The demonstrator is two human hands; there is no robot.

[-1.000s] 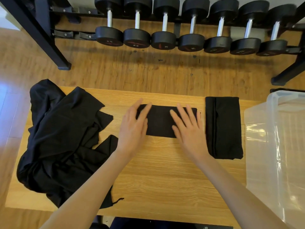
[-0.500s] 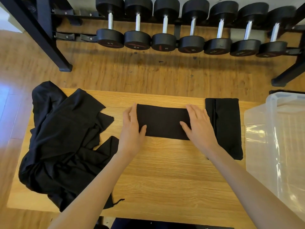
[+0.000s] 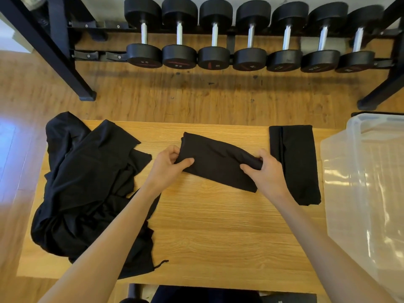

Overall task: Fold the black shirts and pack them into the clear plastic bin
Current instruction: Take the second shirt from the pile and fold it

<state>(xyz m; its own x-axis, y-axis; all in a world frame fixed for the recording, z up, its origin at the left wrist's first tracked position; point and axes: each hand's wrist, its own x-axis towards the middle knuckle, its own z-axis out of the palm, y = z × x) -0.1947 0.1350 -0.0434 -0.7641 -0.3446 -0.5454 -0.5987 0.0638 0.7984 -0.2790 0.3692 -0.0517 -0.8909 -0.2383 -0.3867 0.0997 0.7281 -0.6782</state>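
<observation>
Folded black shirt (image 3: 218,162) is mid-counter (image 3: 218,232), both ends pinched: left hand (image 3: 167,166) and right hand (image 3: 265,173) fingers clamped on it. Another folded shirt (image 3: 295,162) lies beside the clear bin (image 3: 363,182); unfolded pile (image 3: 87,189) sits left.

Wooden table (image 3: 207,237), heap of black shirts (image 3: 87,189), folded shirt (image 3: 295,162), clear bin (image 3: 367,182)

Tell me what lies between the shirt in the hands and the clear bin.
The other folded shirt lies flat on the table between the held shirt and the clear bin; it is low, so lifting over should clear it.
</observation>
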